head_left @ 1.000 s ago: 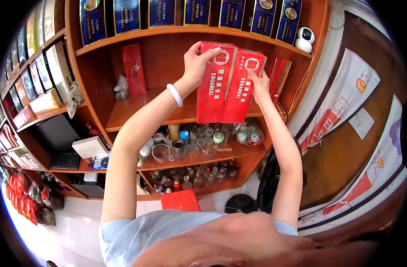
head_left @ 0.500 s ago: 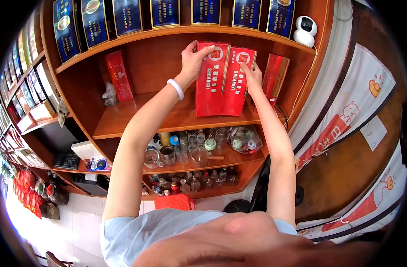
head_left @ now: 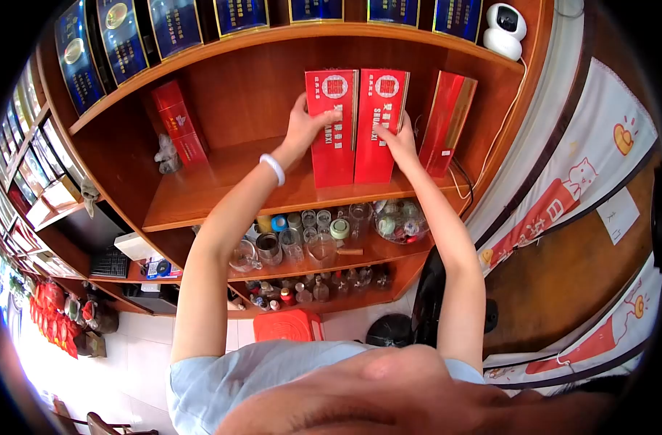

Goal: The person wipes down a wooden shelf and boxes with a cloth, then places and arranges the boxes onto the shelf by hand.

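Note:
Two tall red boxes with round white emblems stand upright side by side at the middle shelf. My left hand (head_left: 307, 130) grips the left red box (head_left: 334, 163), its thumb across the front and its fingers at the left side. My right hand (head_left: 400, 141) grips the right red box (head_left: 374, 163), thumb on the front, fingers round the right edge. The boxes nearly touch low down, with a narrow gap higher up. Their backs are hidden.
Another red box (head_left: 180, 127) leans at the shelf's left, by a small grey object (head_left: 167, 154). A red and gold box (head_left: 448, 123) leans at the right. Blue boxes (head_left: 175, 27) and a white camera (head_left: 505, 30) are above; glassware (head_left: 321, 246) is below.
Both hands have slid lower on the red boxes. The boxes now stand more upright, with a gap between their upper parts. The view has shifted.

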The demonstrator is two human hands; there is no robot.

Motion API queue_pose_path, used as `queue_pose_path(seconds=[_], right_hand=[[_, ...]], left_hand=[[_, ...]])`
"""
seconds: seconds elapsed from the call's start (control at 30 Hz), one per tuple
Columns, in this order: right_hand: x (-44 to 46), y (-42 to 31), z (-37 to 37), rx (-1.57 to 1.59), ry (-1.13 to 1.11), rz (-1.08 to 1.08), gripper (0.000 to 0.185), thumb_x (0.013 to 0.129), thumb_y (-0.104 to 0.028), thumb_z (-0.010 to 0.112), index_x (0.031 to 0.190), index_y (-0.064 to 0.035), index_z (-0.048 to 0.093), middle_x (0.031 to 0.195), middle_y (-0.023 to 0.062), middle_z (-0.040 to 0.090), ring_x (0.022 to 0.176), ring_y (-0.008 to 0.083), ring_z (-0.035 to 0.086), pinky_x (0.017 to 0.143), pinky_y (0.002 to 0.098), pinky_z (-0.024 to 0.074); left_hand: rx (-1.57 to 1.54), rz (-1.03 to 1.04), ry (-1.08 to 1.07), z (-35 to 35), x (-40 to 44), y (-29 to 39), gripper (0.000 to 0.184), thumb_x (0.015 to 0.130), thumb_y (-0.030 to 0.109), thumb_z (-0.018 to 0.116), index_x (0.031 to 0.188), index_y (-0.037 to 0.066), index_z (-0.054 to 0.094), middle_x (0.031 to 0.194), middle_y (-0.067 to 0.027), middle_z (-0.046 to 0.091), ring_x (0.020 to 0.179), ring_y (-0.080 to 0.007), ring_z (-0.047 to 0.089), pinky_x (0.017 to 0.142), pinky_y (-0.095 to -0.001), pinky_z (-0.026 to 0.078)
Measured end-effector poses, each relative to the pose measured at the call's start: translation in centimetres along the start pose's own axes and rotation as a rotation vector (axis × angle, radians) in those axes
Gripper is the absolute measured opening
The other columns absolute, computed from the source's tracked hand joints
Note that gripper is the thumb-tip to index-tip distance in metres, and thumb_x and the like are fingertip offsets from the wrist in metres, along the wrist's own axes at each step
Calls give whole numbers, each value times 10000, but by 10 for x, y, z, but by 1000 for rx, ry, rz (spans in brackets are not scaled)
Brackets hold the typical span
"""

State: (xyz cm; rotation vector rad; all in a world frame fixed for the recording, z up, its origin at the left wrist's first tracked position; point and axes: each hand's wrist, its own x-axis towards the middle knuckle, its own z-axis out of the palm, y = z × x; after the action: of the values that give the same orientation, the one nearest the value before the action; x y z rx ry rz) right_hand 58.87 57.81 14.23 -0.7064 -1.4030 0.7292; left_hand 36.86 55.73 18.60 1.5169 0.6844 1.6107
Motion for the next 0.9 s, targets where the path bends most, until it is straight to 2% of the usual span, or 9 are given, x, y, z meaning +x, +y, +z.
queue_pose_path(seconds=[0.07,0.1,0.2,0.33,0.4,0.43,0.5,0.63,0.9], right_hand=[[-25,33,-3,-290,135,-43,1011,577,-317,807,1316,56,227,1227,233,413,1116,311,449,929,396,382],[-37,41,-2,-460,135,-71,1011,563,-320,813,1309,48,238,1229,227,392,1147,321,405,972,413,333],[-55,49,13,-349,139,-69,967,517,-291,839,1265,4,300,1209,204,412,1133,315,415,956,414,348],[-54,46,13,-354,157,-24,897,535,-246,836,1240,-9,335,1160,180,474,1082,288,473,922,395,386],[-51,42,4,-176,38,29,773,581,-192,816,1193,0,385,1083,150,540,1009,251,531,877,364,425],[-46,44,-6,-24,-73,148,732,625,-137,789,1220,17,391,1083,133,564,987,217,552,868,333,432],[-36,33,-29,-5,-118,398,787,634,-121,783,1277,30,355,1103,128,571,1003,199,548,890,315,419],[-22,34,-54,-47,-224,401,720,652,-107,773,1257,53,416,1125,135,573,1018,188,545,884,309,430],[-29,50,-59,118,-131,362,687,684,-96,745,1270,40,413,1152,116,558,1029,172,531,888,283,414]], left_hand=[[80,-5,-81,-7,-23,-34,669,657,105,777,1182,-31,384,1044,-113,582,933,-172,580,822,-310,489],[88,-13,-117,-12,-34,-51,665,660,95,775,1184,-23,383,1046,-101,582,943,-166,575,839,-308,480],[66,-87,-136,-17,-58,-78,652,664,69,768,1178,-19,376,1066,-101,574,979,-166,557,858,-307,470],[2,-159,-145,-18,-59,-83,640,658,35,762,1166,-19,376,1097,-120,554,1011,-181,540,877,-314,462],[-28,-176,-146,-19,-58,-84,638,658,28,759,1166,-20,375,1098,-123,552,1014,-184,538,879,-316,462],[-48,-170,-149,-18,-56,-83,636,661,24,756,1168,-19,375,1095,-124,554,1012,-188,540,881,-320,463],[-70,-168,-157,-17,-52,-84,633,663,20,753,1169,-19,374,1093,-124,556,1010,-191,542,884,-324,463],[-57,-203,-209,-12,-40,-90,624,668,17,747,1170,-19,378,1109,-133,553,1023,-204,542,890,-336,463],[-58,-248,-229,-12,-30,-96,649,672,15,741,1209,-6,377,1115,-131,556,1017,-210,551,893,-345,466]])
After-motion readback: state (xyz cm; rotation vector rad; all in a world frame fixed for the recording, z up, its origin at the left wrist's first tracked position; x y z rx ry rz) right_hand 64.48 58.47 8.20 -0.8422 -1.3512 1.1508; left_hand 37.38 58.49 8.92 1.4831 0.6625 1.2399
